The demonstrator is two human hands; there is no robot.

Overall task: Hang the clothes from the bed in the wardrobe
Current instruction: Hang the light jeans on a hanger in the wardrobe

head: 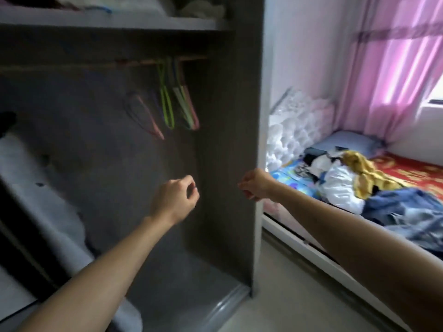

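The open wardrobe (223,116) fills the left of the view, dark grey inside. Several empty hangers (178,104), green, pink and dark, hang on its wooden rail (143,63). On the bed (412,168) at the right lies a pile of clothes: a yellow garment (364,173), a white one (340,185) and blue denim (407,209). My left hand (173,200) is held out inside the wardrobe below the hangers, fingers curled, holding nothing. My right hand (255,184) reaches past the wardrobe's side panel, fingers loosely curled, also empty.
A shelf (119,20) with folded items runs across the wardrobe top. A white and black sliding door (31,212) stands at the left. Pink curtains (395,68) cover the window. A white padded headboard (294,125) and a blue pillow (345,142) sit at the bed's head.
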